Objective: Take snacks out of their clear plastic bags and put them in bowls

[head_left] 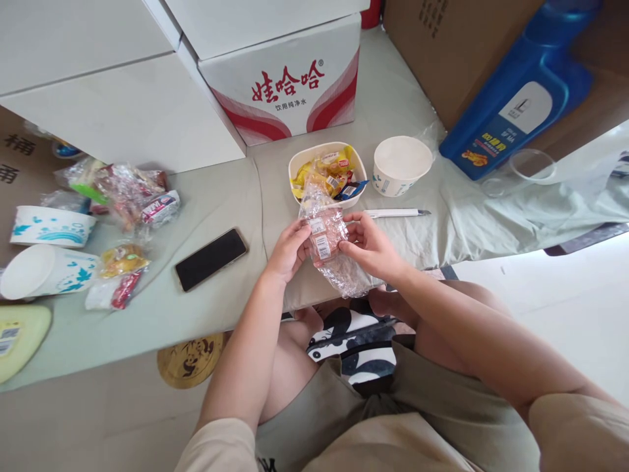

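Note:
Between my two hands is a small reddish packet [328, 237] with a barcode label, wrapped in clear crinkled plastic. The fingers of my left hand [291, 248] pinch its left edge. My right hand [367, 244] grips its right edge, thumb toward the front. Loose clear plastic wrap [346, 274] hangs below the packet toward the table edge, and more rises above it. Just beyond stands a white bowl [362, 159] holding yellow and blue snack packets [334, 172]. A white utility knife [397, 213] lies right of my right hand.
An upright paper tub [400, 167] stands beside the bowl, near a large blue bottle [521, 98] and a clear cup [531, 167]. A black phone [211, 259] lies at left. Farther left are wrapped snacks [125, 190] and a tipped paper tub [54, 272]. A white carton [285, 85] stands behind.

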